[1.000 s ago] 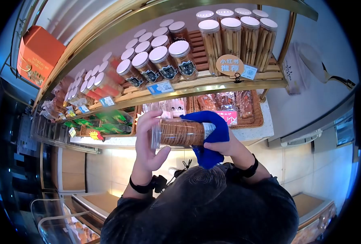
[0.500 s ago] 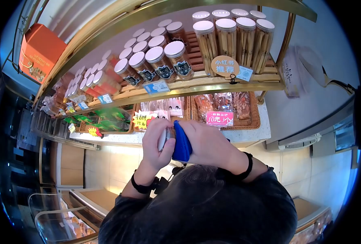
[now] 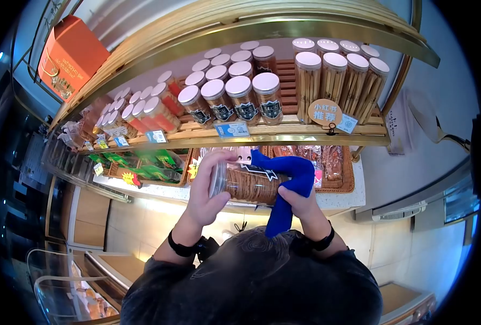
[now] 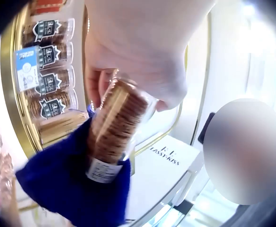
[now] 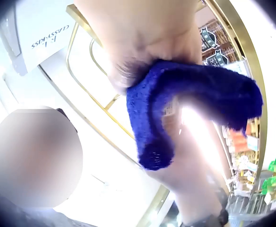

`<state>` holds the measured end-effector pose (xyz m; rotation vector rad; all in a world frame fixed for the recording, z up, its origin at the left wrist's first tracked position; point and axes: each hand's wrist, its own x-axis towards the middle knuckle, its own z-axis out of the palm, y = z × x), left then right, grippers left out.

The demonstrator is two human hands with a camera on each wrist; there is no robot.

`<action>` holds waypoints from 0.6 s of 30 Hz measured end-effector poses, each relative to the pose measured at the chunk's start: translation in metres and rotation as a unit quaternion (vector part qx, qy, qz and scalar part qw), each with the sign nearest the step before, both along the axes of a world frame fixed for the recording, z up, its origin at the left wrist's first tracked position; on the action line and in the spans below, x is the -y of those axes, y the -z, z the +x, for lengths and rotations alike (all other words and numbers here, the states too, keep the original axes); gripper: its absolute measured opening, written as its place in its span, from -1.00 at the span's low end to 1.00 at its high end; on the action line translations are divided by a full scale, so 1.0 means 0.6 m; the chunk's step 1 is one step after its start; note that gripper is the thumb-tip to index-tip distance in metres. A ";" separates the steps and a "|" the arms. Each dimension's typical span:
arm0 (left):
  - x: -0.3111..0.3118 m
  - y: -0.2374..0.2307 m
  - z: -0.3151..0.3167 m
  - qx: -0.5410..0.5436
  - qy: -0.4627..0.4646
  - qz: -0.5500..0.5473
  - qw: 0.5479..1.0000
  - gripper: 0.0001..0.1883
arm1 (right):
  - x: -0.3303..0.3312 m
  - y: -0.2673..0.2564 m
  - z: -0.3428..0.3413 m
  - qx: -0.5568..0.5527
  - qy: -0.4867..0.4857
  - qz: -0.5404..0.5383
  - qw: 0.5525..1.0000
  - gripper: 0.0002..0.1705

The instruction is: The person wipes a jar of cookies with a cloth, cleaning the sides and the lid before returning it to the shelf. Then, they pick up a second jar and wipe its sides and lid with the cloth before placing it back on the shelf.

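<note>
Head view, centre of the frame: the left hand (image 3: 201,195) is curling its fingers and thumb round the lidded end of a clear jar (image 3: 251,184) of stacked brown rounds, which is lying sideways between the hands. At its other end, the right hand (image 3: 301,206) is gripping a blue cloth (image 3: 299,170) against it. White-lidded jars (image 3: 243,105) are standing on a shelf (image 3: 283,140) above; a worktop (image 3: 354,199) is showing below.

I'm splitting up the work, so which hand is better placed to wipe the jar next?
The right hand, probably: it holds the blue cloth at one end of the jar, while the left hand grips the opposite end and could keep it steady.
</note>
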<state>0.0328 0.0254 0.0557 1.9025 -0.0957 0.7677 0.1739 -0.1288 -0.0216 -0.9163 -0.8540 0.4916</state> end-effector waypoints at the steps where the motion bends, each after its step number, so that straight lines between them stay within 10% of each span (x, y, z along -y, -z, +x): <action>1: -0.002 -0.002 -0.001 -0.034 0.012 -0.058 0.998 -0.43 | 0.000 -0.008 -0.001 0.087 0.071 0.010 0.994 -0.41; 6: -0.017 0.004 -0.008 -0.132 -0.024 -0.188 0.973 -0.58 | -0.009 -0.043 0.002 0.406 0.163 0.065 0.897 -0.36; 13: -0.002 0.017 -0.003 0.084 -0.111 0.155 0.978 -0.56 | -0.018 -0.031 -0.023 0.029 0.065 0.002 0.997 -0.64; 18: 0.032 0.052 0.013 0.163 -0.074 0.184 0.966 -0.57 | 0.025 -0.038 -0.001 -0.435 -0.086 -0.085 0.892 -0.73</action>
